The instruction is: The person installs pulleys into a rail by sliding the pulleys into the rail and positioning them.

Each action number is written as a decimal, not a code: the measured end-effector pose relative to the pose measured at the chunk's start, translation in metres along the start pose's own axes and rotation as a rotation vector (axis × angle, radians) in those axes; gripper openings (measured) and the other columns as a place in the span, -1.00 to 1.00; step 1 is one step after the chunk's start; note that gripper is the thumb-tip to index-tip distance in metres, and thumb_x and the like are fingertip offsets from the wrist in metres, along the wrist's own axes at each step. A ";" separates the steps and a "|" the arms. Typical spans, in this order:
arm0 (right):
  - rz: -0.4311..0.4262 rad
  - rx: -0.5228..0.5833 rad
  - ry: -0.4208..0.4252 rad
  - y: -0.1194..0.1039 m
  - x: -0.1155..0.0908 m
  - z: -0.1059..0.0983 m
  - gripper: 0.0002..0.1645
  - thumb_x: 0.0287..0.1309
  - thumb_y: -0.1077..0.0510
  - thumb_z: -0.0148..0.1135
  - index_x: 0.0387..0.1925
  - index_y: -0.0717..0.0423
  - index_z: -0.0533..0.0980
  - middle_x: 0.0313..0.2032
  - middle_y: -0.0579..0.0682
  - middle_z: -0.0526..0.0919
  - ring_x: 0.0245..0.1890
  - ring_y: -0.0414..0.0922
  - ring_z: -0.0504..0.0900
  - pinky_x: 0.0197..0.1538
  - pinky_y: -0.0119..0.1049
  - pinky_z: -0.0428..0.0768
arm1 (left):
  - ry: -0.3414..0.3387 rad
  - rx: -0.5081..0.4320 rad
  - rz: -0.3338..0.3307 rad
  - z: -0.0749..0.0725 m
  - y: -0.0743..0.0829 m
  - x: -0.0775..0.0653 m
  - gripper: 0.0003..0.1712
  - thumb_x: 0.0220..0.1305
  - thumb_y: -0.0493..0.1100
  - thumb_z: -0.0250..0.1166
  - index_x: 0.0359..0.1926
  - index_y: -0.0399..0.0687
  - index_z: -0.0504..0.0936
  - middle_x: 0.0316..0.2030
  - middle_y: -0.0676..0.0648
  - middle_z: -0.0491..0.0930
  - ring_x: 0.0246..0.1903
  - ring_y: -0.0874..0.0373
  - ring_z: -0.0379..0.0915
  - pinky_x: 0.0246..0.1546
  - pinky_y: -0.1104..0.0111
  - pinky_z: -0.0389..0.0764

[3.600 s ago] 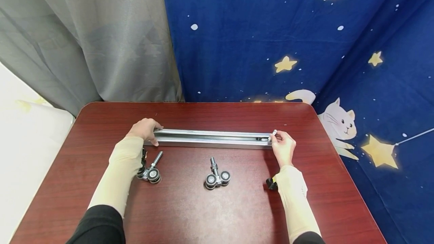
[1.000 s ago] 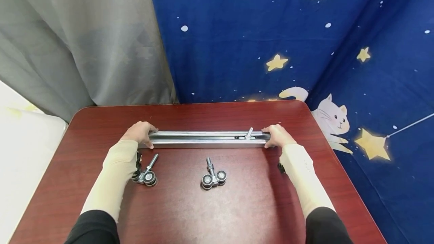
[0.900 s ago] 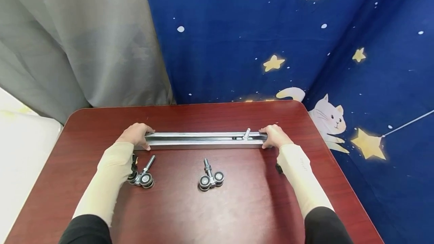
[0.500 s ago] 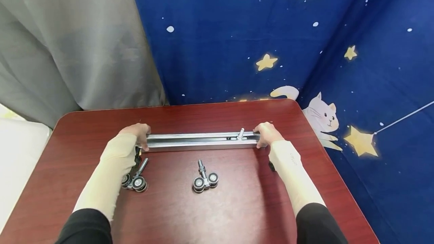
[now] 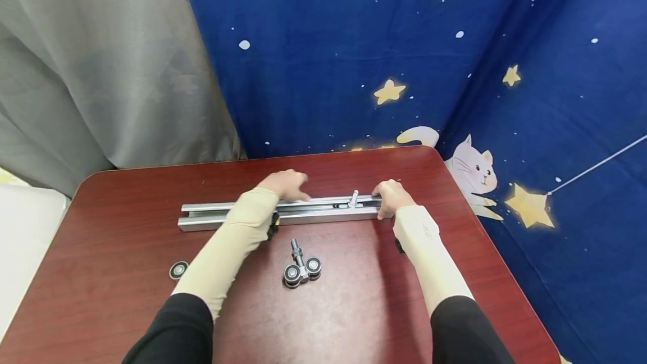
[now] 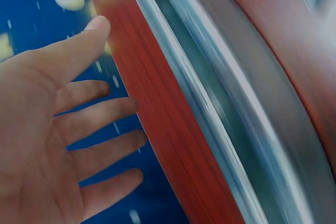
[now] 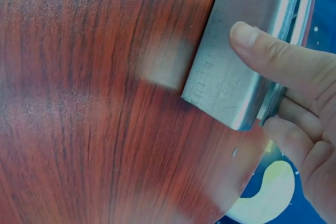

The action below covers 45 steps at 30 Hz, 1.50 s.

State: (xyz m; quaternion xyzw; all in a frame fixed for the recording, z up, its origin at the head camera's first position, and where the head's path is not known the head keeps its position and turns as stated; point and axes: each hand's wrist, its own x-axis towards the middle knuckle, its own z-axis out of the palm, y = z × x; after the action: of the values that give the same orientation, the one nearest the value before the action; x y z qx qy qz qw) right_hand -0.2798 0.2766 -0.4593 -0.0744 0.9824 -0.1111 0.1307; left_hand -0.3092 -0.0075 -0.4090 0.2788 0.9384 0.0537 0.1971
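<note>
A metal channel rail (image 5: 313, 218) lies across the table, its slot facing up. Near its right end, a roller trolley's bolt (image 5: 354, 200) sticks up from the slot. My right hand (image 5: 394, 198) grips the right end; in the right wrist view the thumb presses the near wall of the rail (image 7: 231, 72), fingers on the far side. Above the rail's middle is my left hand (image 5: 285, 184); the left wrist view has its fingers (image 6: 105, 114) spread, holding nothing. A second roller trolley (image 5: 303, 271) lies in front of the rail. Of a third, only a wheel (image 5: 178, 270) shows beside my left forearm.
The reddish-brown table (image 5: 126, 212) has its far edge just beyond the rail. Behind it hang a grey curtain (image 5: 101, 72) and a blue star-patterned curtain (image 5: 313, 72). A white surface (image 5: 30, 229) stands at the left.
My right hand has gone from the trolley's bolt to the rail's end, and the bolt now sits farther left in the slot. My left hand has let go of the left end and moved right.
</note>
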 end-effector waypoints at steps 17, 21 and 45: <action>-0.020 0.011 0.019 -0.001 0.009 0.005 -0.25 -0.74 0.30 0.60 -0.19 0.20 0.61 -0.20 0.07 0.65 -0.14 -0.02 0.55 0.02 -0.05 0.46 | 0.093 0.006 0.217 0.015 0.094 0.059 -0.60 0.14 -0.03 0.25 0.00 -0.05 0.56 -0.19 0.00 0.60 -0.17 0.14 0.50 -0.14 0.29 0.50; -0.016 0.015 0.016 -0.003 0.009 0.005 -0.25 -0.73 0.32 0.59 -0.19 0.20 0.61 -0.20 0.08 0.65 -0.16 -0.03 0.55 0.02 -0.04 0.46 | 0.116 0.024 0.197 0.020 0.099 0.061 -0.77 0.13 -0.09 0.27 -0.19 -0.05 0.64 -0.26 -0.01 0.62 -0.23 0.13 0.52 -0.21 0.30 0.51; -0.038 0.009 0.032 0.001 0.007 0.001 -0.26 -0.74 0.33 0.58 -0.20 0.20 0.62 -0.22 0.06 0.65 -0.14 -0.02 0.56 0.04 -0.04 0.45 | 0.175 0.057 0.120 0.021 0.113 0.056 -0.79 0.06 -0.40 0.21 -0.40 -0.04 0.71 -0.38 -0.01 0.63 -0.36 0.16 0.52 -0.35 0.36 0.53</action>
State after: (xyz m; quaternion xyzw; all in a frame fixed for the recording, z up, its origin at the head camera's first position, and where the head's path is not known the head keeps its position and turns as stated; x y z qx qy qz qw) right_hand -0.2863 0.2759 -0.4619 -0.0906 0.9823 -0.1192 0.1129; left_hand -0.2872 0.1177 -0.4240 0.3343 0.9347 0.0630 0.1031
